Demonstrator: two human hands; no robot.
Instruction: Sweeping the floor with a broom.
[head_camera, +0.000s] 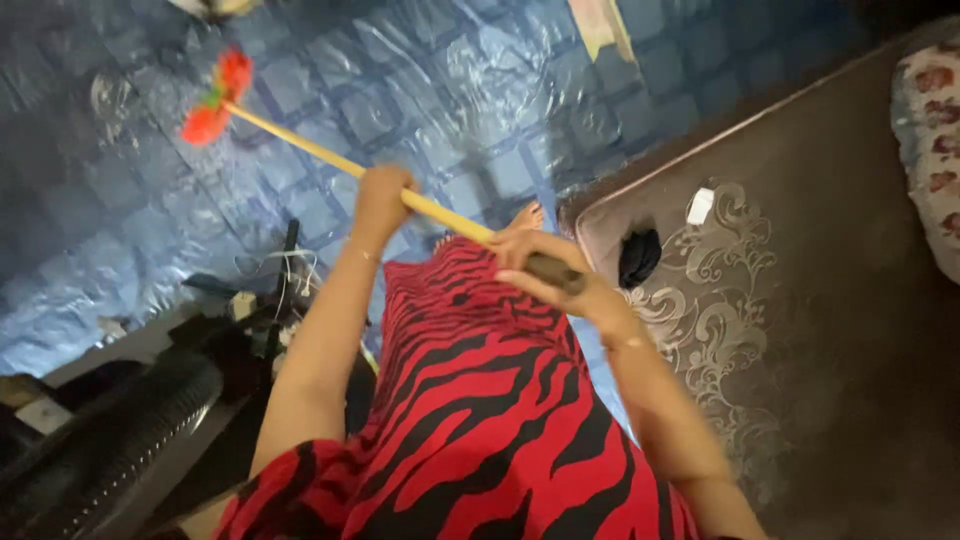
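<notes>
Both hands clamped on broom (330, 150): left hand (383, 195) mid-stick, right hand (540, 265) at the dark top end for leverage. Red head angled out over blue floor (480, 90), beside mattress (830, 300).

- A home, likely a bedroom.
- Blue tile-patterned floor covering (470, 90) underfoot.
- Brown mattress (830, 300) with a swirl pattern beside a floral pillow (930, 150).
- Dark fan (110, 440) lying nearby.

yellow-handled broom (330, 152), red bristles on the blue floor, slanting up-left.
</notes>
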